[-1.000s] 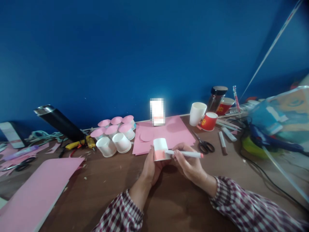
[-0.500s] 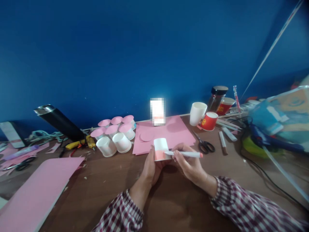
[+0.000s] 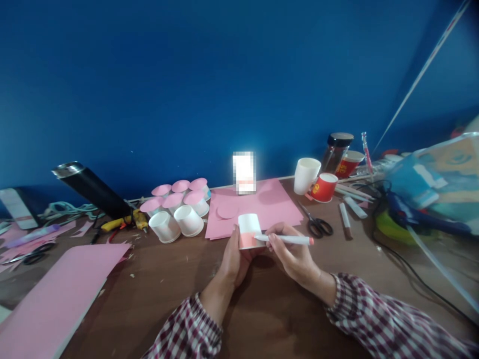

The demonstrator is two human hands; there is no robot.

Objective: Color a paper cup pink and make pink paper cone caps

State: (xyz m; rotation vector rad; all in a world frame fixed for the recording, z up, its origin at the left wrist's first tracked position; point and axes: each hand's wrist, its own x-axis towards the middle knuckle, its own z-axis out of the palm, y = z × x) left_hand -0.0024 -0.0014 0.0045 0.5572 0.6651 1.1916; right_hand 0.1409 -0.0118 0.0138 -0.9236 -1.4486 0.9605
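My left hand (image 3: 236, 262) is closed around a small paper cup (image 3: 249, 224), white at the top and coloured salmon-orange on its lower part. In my right hand (image 3: 294, 254) a white marker (image 3: 290, 240) with an orange end is pinched. The marker's tip rests at the right side of the coloured band, and I cannot tell how firmly it touches. Just behind the cup lie sheets of pink paper (image 3: 269, 199), with a cut pink paper circle (image 3: 227, 211) on them. Black-handled scissors (image 3: 319, 227) lie right of the sheets.
White cups (image 3: 164, 227) stand in a group at left, several topped with pink discs. A black flask (image 3: 99, 189) leans beside a yellow glue gun (image 3: 123, 222). Pink board (image 3: 63, 294) covers the left front. At right are a red cup (image 3: 325, 188), loose markers (image 3: 345, 219) and a cable (image 3: 411, 274).
The marker and my right hand have shifted very slightly at the cup's coloured band. My left hand and the cup stay in place.
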